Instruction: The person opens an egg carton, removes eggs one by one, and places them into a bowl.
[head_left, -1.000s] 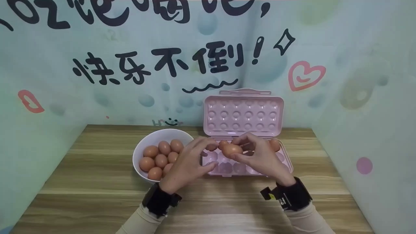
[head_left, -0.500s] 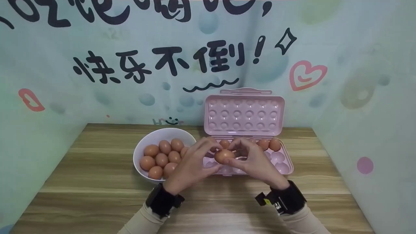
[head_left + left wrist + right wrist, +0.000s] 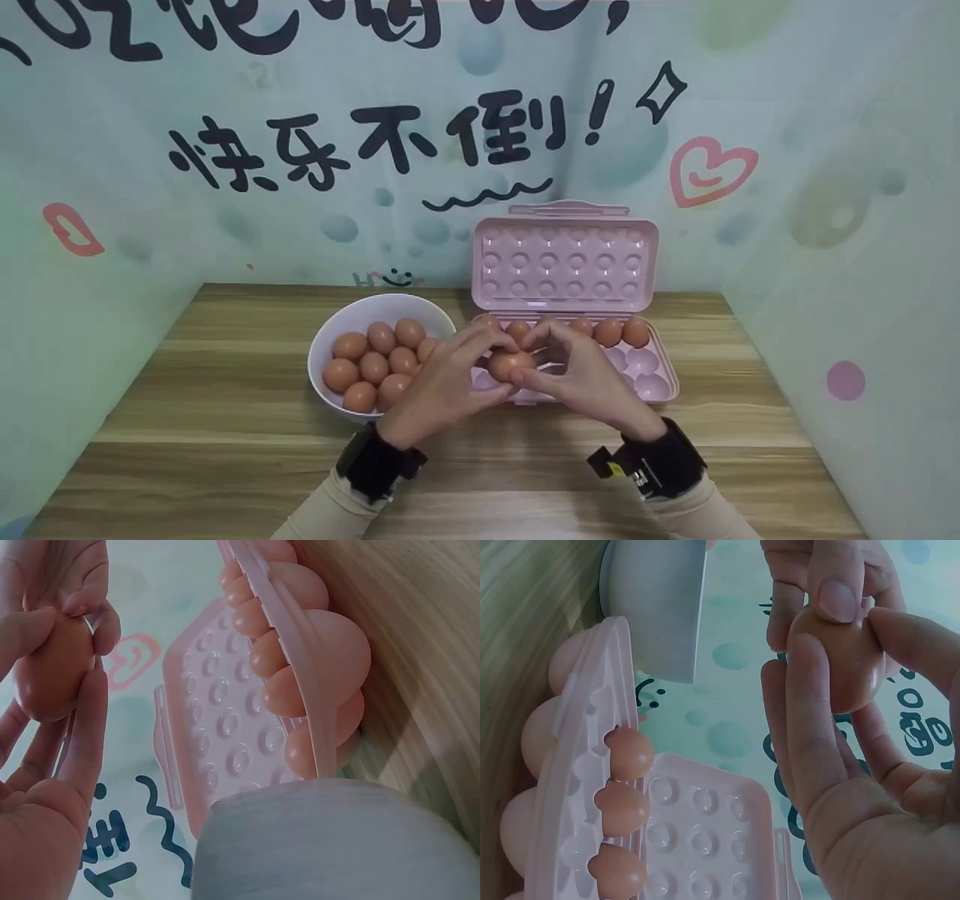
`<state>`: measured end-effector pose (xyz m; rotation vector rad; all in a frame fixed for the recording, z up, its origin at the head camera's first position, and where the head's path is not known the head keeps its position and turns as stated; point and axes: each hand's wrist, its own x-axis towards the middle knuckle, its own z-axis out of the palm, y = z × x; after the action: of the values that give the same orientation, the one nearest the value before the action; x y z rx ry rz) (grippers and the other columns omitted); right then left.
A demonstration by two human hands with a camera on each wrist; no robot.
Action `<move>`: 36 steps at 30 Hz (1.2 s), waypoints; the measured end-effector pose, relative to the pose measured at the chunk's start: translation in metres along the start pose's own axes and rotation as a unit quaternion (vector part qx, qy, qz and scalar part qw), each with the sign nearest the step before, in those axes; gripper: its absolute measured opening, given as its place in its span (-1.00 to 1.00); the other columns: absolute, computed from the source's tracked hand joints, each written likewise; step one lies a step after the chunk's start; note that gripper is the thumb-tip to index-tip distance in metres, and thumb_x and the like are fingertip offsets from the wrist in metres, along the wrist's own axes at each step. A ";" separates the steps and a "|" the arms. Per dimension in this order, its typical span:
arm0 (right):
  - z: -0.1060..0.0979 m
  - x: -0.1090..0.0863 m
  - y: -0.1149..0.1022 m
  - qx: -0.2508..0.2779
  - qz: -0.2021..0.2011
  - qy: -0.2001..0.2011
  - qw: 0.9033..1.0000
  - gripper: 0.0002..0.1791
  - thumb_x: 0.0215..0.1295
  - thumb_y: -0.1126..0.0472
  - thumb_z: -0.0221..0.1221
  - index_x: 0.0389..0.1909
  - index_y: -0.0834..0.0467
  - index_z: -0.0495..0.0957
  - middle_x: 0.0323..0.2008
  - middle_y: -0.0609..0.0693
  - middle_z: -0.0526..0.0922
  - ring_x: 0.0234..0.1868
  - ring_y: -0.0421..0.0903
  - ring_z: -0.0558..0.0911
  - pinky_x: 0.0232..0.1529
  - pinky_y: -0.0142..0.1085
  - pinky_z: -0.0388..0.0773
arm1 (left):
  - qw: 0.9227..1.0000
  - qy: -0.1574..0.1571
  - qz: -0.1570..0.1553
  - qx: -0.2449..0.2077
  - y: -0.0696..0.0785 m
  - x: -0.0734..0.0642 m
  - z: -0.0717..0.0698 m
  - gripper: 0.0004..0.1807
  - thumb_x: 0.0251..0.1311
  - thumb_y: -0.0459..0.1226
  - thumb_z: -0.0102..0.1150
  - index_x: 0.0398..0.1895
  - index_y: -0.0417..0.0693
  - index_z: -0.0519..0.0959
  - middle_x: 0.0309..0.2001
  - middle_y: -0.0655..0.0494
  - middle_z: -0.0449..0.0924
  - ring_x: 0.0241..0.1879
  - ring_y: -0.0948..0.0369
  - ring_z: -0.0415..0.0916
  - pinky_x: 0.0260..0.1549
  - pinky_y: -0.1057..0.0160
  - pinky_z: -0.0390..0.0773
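1. Two hands, one brown egg [image 3: 510, 367] between them; the egg is off the table, in front of the open carton's tray in the head view.
2. Left hand [image 3: 450, 375]: fingers and thumb bent round the egg, pinching it from the left side.
3. Right hand [image 3: 589, 375]: same egg, thumb and fingertips gripping from the right; the wrist views show both hands' fingers on the shell.
4. Carton: pink plastic, hinged, lid [image 3: 566, 262] standing up at the back, round dimples inside. Tray [image 3: 651, 386] flat on the table, partly hidden by the hands.
5. Tray eggs [image 3: 636, 332]: brown, lined up along the back row, next to the hinge; some partly covered by fingers.
6. Bowl [image 3: 360, 311]: white, round, left of the carton, right edge behind the left hand. Holds several brown bowl eggs [image 3: 373, 367].
7. Table [image 3: 187, 390]: wood-grain top. Backdrop [image 3: 300, 247]: pale blue-green, dark lettering, pink hearts.
8. Person wears light sleeves [image 3: 330, 510], black wrist straps [image 3: 375, 465].
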<state>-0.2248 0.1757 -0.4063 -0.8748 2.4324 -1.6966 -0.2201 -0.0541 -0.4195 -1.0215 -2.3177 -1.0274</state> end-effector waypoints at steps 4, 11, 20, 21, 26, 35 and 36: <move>-0.004 -0.001 0.000 -0.018 -0.011 0.010 1.000 -0.66 0.32 0.20 0.47 0.02 0.18 0.60 0.04 0.07 0.70 0.03 -0.01 0.77 0.09 -0.16 0.72 | 1.000 -0.010 -0.007 -0.002 -0.003 0.000 -0.009 -0.61 0.21 -0.19 0.54 0.06 0.06 0.63 0.08 0.18 0.64 0.15 0.26 0.56 0.17 0.23 0.60; -0.019 -0.001 0.000 -0.048 0.011 0.050 0.998 -0.70 0.35 0.19 0.45 0.02 0.12 0.62 0.01 0.02 0.73 0.01 -0.01 0.76 0.03 -0.17 0.73 | 0.998 -0.025 -0.056 0.010 -0.014 -0.006 -0.045 -0.58 0.21 -0.22 0.55 0.11 0.07 0.63 0.08 0.24 0.63 0.04 0.30 0.56 0.00 0.26 0.65; -0.036 -0.002 0.000 -0.069 0.017 0.077 0.995 -0.67 0.33 0.27 0.44 0.07 0.13 0.63 -0.01 -0.01 0.78 0.01 -0.02 0.78 0.09 -0.16 0.72 | 0.991 -0.063 -0.104 0.061 -0.041 -0.015 -0.096 -0.55 0.06 -0.26 0.62 0.02 0.02 0.64 -0.03 0.16 0.65 -0.07 0.19 0.57 -0.08 0.12 0.63; -0.037 -0.002 0.000 -0.076 0.019 0.080 0.994 -0.66 0.32 0.27 0.45 0.07 0.12 0.63 -0.01 -0.02 0.79 -0.01 -0.03 0.79 0.07 -0.19 0.72 | 0.989 -0.068 -0.116 0.062 -0.044 -0.017 -0.101 -0.55 0.06 -0.27 0.63 0.02 0.02 0.65 -0.04 0.15 0.65 -0.09 0.18 0.57 -0.09 0.12 0.63; -0.042 -0.003 0.000 -0.106 0.026 0.095 0.989 -0.62 0.28 0.28 0.48 0.08 0.09 0.64 -0.01 -0.01 0.78 -0.06 -0.10 0.79 0.03 -0.27 0.73 | 0.983 -0.095 -0.140 0.074 -0.061 -0.033 -0.120 -0.54 0.06 -0.28 0.65 0.01 -0.01 0.63 -0.02 0.09 0.67 -0.07 0.11 0.60 -0.08 0.04 0.64; -0.046 -0.002 0.004 -0.115 0.026 0.091 0.989 -0.58 0.28 0.32 0.46 0.13 0.17 0.62 0.02 -0.01 0.76 -0.02 -0.04 0.78 0.07 -0.18 0.72 | 0.975 -0.148 -0.151 0.066 -0.081 -0.055 -0.130 -0.58 0.11 -0.35 0.59 0.02 -0.09 0.65 -0.01 0.03 0.70 0.00 0.05 0.62 0.00 -0.05 0.66; -0.046 -0.002 0.004 -0.116 0.027 0.090 0.989 -0.59 0.28 0.31 0.46 0.13 0.17 0.62 0.02 -0.01 0.76 -0.02 -0.04 0.78 0.07 -0.18 0.72 | 0.972 -0.157 -0.159 0.067 -0.082 -0.056 -0.131 -0.58 0.12 -0.33 0.58 0.03 -0.08 0.64 -0.01 0.04 0.70 -0.01 0.06 0.60 0.00 -0.05 0.65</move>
<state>-0.2412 0.2164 -0.3918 -0.6931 2.7883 -1.5607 -0.2372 -0.2170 -0.4073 -0.8248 -2.8384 -0.8539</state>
